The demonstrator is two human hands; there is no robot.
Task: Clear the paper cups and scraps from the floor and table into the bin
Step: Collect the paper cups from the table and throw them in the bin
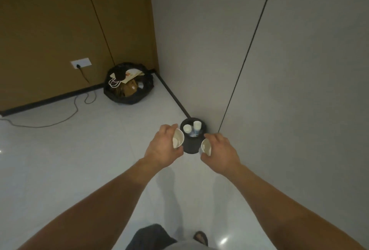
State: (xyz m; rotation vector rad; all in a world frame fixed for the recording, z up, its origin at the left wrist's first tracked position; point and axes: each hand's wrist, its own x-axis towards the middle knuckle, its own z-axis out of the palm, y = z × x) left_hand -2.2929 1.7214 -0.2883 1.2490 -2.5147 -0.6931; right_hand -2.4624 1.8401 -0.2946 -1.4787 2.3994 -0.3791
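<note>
Left hand: my left hand (161, 145) is curled round a paper cup (178, 138), which hangs tilted over the left rim of the small black bin (190, 146).
Right hand: my right hand (221, 149) grips a second cup (206, 146) at the bin's near right edge, beside the opening, not over it.
Bin: it stands on the floor against the grey wall (199, 50). White containers (187, 128) already stand upright in it.
Risk, missed drop: neither cup sits squarely over the mouth, so I judge that letting go now could bounce one off the rim.
Risk, crowding: the mouth is narrow and part filled, so two cups dropped together may knock each other or the containers and spill out.
Risk, dregs: I cannot tell whether either cup still holds liquid. If one does, tipping it could wet the floor.
Surface: a pale glossy floor (79, 159), on which I expect a stray cup would roll.
Room: a brown wall (50, 30) far left has a socket (80, 63), and a cable (60, 119) trails across the floor. A full black rubbish bag (119, 100) sits in the far corner.
</note>
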